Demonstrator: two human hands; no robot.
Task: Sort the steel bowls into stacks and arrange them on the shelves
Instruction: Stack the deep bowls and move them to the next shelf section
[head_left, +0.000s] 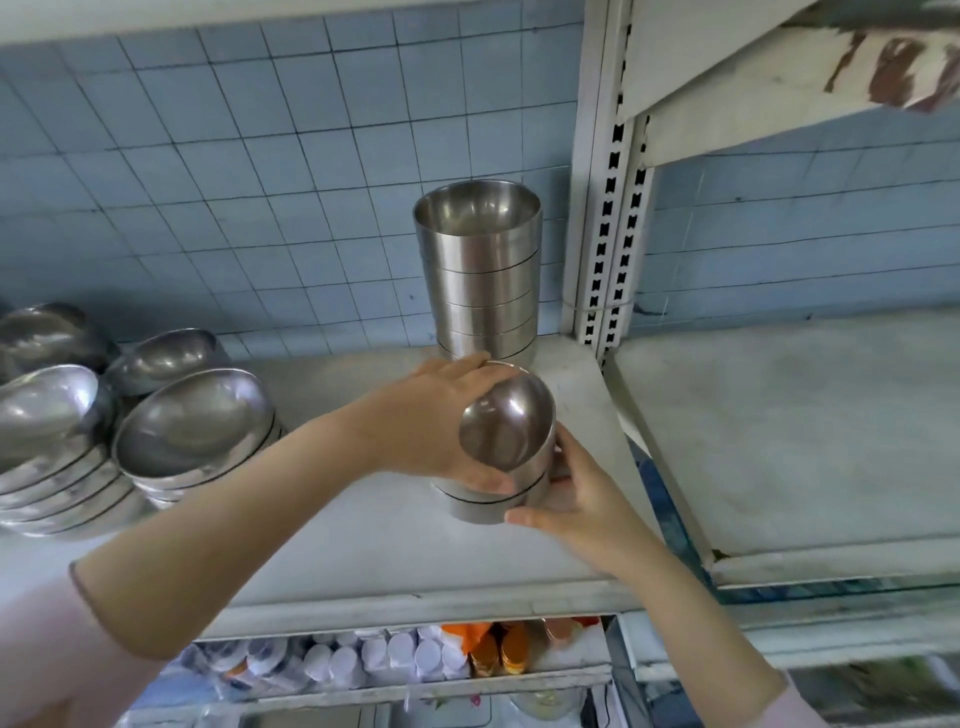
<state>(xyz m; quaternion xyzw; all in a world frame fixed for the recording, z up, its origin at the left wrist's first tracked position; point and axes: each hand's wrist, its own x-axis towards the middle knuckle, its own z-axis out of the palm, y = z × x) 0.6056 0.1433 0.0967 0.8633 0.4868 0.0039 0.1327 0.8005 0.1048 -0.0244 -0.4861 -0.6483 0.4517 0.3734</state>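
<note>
Blue tiled wall (208, 182) behind everything. White shelf (363, 540) across the left bay; a second shelf board (779, 441) in the right bay, with a slotted upright (608, 208) between them.

Left end of the white shelf: stacks of wide steel bowls (192, 421), crowded together, mouths tilted toward the camera.

Back right corner, just beside the upright: tall stack of straight-sided bowls (480, 280), upright.

In front of it, apart from it: short stack of small bowls (506, 441), near the shelf's right edge. Cannot tell if its base touches the shelf.

Left hand (436, 421) wraps the short stack from the left, fingers curled round it. Right hand (582, 499) grips its lower right side, thumb at the base.

Shelf below: white lids (395, 654), packed in rows.
</note>
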